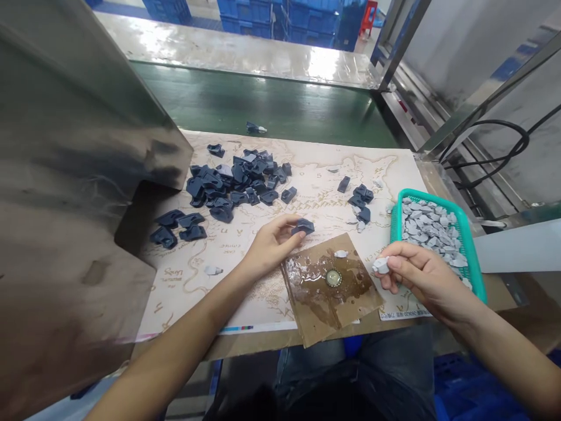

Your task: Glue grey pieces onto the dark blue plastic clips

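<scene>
Left Hand (278, 242) and Right Hand (407, 269) Each Pinched One Small Part

The left forearm stretched in from the lower left, its thumb and fingers grasping a dark blue part (305, 225) just past the upper edge of a wet-marked piece of cardboard (313, 327). The right forearm angled in from the lower right, fingers curled, thumb and forefinger gripping a pale grey piece (380, 266) between the cardboard and a green basket (480, 285) of similar pieces. Beneath spread a map-printed sheet (258, 295), with a heap of dark blue parts (239, 178) beyond the left hand. Farther back lay a green belt (284, 102); blue crates (249, 17) and a red stool (369, 19) stood behind. A metal panel (83, 158) rose at left.
</scene>
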Demonstrator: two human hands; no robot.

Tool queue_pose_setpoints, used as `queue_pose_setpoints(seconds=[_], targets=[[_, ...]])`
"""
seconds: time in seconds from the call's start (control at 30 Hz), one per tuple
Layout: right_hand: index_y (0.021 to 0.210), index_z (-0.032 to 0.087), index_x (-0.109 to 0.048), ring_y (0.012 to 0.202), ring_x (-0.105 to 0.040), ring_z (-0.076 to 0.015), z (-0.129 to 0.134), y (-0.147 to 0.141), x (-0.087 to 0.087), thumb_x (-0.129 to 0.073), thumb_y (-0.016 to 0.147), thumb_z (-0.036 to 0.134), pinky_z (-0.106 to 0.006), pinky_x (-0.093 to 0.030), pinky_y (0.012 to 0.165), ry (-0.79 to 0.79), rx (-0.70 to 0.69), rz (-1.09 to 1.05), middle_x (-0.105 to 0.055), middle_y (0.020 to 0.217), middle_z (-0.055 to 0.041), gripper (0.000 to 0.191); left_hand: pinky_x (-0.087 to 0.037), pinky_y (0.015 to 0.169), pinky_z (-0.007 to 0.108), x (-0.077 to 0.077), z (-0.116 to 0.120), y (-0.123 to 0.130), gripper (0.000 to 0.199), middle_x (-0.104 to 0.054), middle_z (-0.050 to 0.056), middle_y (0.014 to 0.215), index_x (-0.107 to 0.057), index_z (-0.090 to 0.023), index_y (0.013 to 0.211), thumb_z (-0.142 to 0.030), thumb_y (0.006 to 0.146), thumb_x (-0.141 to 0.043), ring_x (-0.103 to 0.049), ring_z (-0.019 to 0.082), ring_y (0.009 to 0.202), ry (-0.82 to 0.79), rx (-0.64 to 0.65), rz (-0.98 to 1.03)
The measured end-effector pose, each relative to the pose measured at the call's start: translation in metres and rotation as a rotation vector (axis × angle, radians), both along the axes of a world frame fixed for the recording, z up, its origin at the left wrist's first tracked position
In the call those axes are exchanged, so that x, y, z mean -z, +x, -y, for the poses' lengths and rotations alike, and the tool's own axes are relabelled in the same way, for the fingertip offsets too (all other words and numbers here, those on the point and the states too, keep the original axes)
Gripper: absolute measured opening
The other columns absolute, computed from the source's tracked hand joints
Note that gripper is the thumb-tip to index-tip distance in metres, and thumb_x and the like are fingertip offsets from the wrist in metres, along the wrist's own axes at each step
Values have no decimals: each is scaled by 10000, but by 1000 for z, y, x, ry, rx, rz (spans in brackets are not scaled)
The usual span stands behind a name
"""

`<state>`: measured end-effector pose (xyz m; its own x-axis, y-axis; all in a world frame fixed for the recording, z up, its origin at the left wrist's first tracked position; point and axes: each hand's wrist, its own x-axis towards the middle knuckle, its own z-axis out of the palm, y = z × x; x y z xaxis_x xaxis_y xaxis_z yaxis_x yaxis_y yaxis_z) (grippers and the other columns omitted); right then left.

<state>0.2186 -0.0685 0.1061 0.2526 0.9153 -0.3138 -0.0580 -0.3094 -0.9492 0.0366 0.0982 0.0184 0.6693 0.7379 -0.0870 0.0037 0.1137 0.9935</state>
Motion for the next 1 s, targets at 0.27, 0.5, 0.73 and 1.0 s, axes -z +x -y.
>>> queue_pose_setpoints(seconds=[0.27, 0.5, 0.73, 1.0], targets=[[745, 180, -655, 466, -480, -118, -4, -17, 11, -611, 875, 537, -229, -363, 436, 67, -153, 637, -609, 592, -25, 383, -522, 652, 237, -2, 3, 0, 266, -688, 61, 891, -625, -133, 920, -279, 701, -664, -643, 132, 734, 92, 91, 42], [738, 171, -598, 466, -440, -94, -7, -33, 36, -468, 989, 381, -213, -345, 468, 240, -354, 858, -561, 603, 3, 353, -510, 665, 226, -5, 6, -1, 200, -676, 59, 896, -620, -136, 895, -221, 714, -602, -633, 131, 757, 123, 196, 102], [744, 177, -592, 441, -408, -100, -8, -32, 41, -490, 967, 351, -216, -318, 446, 173, -347, 852, -543, 575, 15, 300, -503, 661, 233, -5, 6, -1, 203, -668, 54, 873, -613, -139, 901, -223, 718, -587, -619, 124, 736, 144, 201, 105], [755, 186, -625, 449, -436, -106, -10, -29, 31, -501, 963, 424, -227, -337, 444, 191, -261, 854, -558, 577, 3, 339, -522, 664, 235, -8, 9, 0, 219, -680, 66, 894, -617, -137, 926, -253, 740, -605, -646, 144, 778, 157, 245, 113]])
